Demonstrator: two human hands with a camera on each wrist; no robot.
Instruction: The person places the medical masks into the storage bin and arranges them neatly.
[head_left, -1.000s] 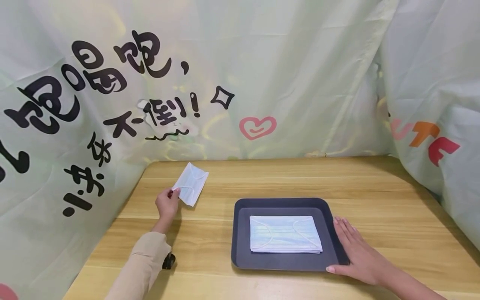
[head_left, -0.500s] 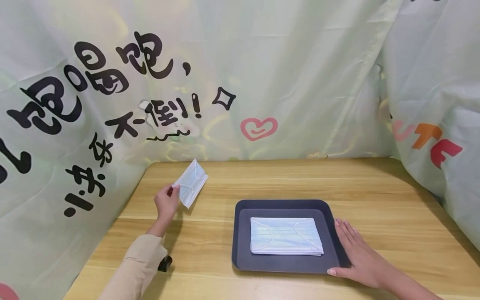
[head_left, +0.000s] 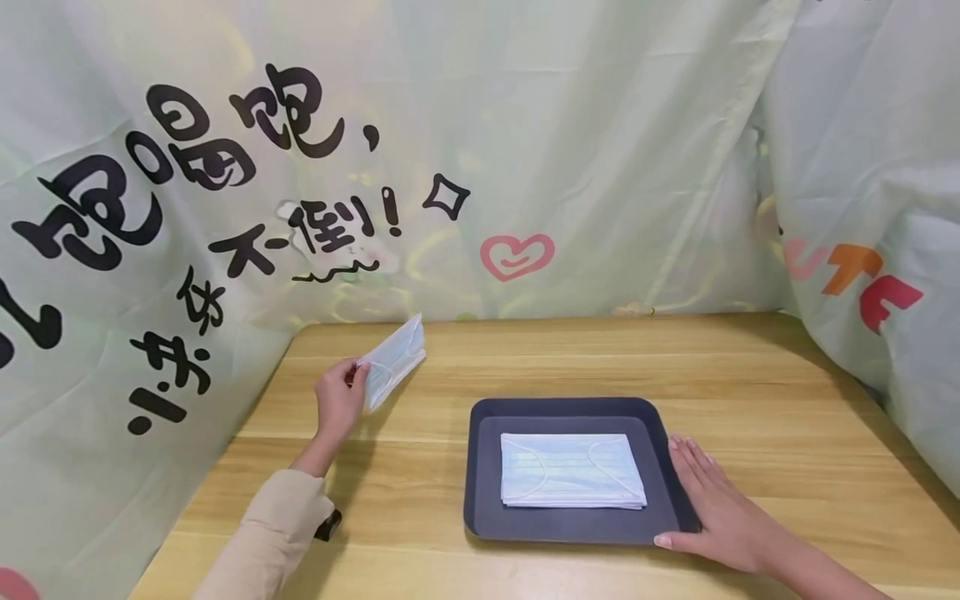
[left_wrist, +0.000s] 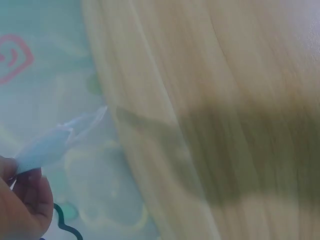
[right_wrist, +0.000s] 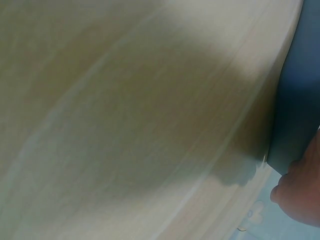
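My left hand (head_left: 341,400) pinches a light blue face mask (head_left: 393,360) by one end and holds it lifted off the wooden table (head_left: 750,392) at the far left. The left wrist view shows the same mask (left_wrist: 55,142) edge-on above my fingers (left_wrist: 22,200). A dark tray (head_left: 480,467) sits in the middle of the table with a flat stack of blue masks (head_left: 570,471) in it. My right hand (head_left: 712,500) lies flat with straight fingers against the tray's right rim. In the right wrist view the tray's edge (right_wrist: 295,100) and part of that hand (right_wrist: 300,190) show.
Pale printed curtains (head_left: 525,150) close off the table at the back and left, and another curtain (head_left: 877,250) hangs at the right. A small black object (head_left: 326,525) lies by my left sleeve (head_left: 262,542).
My left hand has lifted the mask off the table and turned it more edge-on, moving slightly right. The right hand and tray have stayed put.
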